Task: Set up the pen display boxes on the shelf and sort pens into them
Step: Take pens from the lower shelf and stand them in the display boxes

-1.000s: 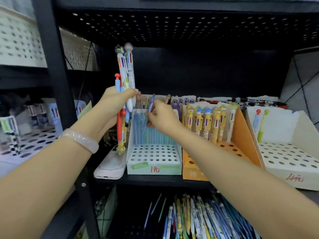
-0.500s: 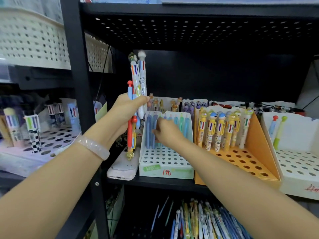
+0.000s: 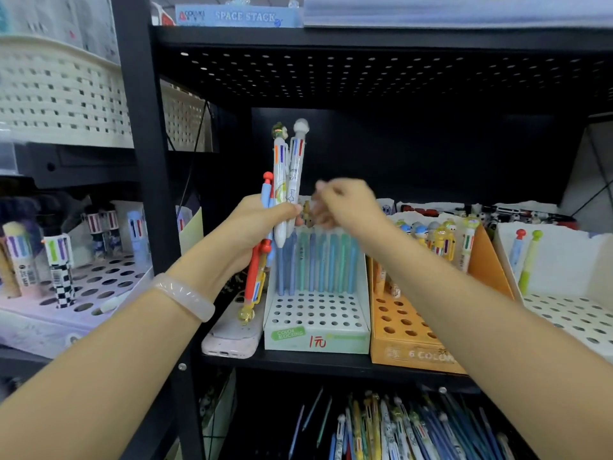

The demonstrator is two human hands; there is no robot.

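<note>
left hand point(image 3: 255, 224): mine, gripping a bundle of pens point(image 3: 282, 200), held upright in front of the shelf point(image 3: 298, 360), beside the top of the white box.
bundle: two tall white multicolour pens with figure tops stick up; a blue one with a red cap beside them; a red and a yellow one hang below my fist.
right hand point(image 3: 345, 204): motion-blurred, fingers curled, just right of the bundle above the white box. Can't tell if it's pinching a pen or holding nothing.
white box point(image 3: 316, 322): on the shelf, slim blue and green pens standing along its back rows, front holes free.
orange box point(image 3: 411, 333): touching the white box on the right, cartoon-topped multicolour pens at the back.
far-right white box point(image 3: 570, 313): two pens only.
step, my read: pull one pen from the bundle, match it to a box.
how to do it well: pinch high on the barrel, draw straight up so the others don't slide; keep my left grip firm. The fat multicolour ones look like orange box stock, not the slim-pen holes.
risk: loose lower pens dropping onto the phone point(image 3: 232, 336) lying left of the white box.
</note>
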